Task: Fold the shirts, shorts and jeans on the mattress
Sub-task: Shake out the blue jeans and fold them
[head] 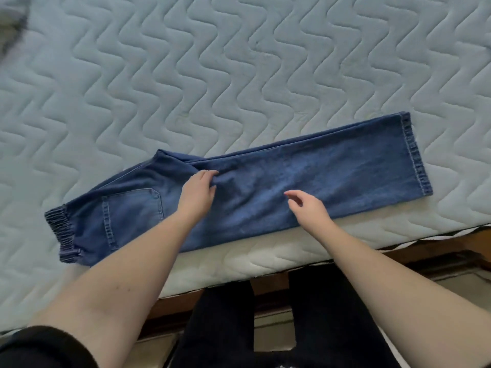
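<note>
Dark trousers [279,328] of the person stand at the mattress [186,62] edge, where the jeans [305,181] lie halved lengthwise, waistband to the left. Left hand [198,193] pinches denim near the crotch; right hand [308,208] hovers, fingers loosely spread, holding nothing. Risk: a one-handed pull could drag the stacked legs askew.

Jeans [305,181] under left hand [198,193]: blue denim, matt, stitched seams, gathered elastic waistband [59,224]. Mattress [186,75] beyond hands: pale quilted cloth, wavy stitching, soft matt. Bed frame [438,251] nearer: brown wood.
</note>
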A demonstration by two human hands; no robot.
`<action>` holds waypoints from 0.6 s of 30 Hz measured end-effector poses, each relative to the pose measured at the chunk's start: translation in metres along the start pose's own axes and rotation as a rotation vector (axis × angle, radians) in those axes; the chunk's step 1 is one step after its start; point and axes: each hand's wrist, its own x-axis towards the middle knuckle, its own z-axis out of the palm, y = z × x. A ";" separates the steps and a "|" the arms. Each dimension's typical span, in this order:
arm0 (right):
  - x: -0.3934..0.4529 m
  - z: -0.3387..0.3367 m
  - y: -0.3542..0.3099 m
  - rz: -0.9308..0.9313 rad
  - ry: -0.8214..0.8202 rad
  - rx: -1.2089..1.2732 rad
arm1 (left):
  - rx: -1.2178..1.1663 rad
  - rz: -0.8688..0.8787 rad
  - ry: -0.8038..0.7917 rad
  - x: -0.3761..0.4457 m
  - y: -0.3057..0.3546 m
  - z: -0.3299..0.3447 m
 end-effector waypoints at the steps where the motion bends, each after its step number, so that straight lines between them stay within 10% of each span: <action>1: -0.001 0.012 -0.006 0.002 -0.019 -0.002 | 0.004 0.001 0.011 -0.008 -0.013 -0.003; 18: 0.053 0.142 -0.142 -0.312 0.018 -0.441 | 0.185 0.258 0.137 0.033 -0.106 -0.058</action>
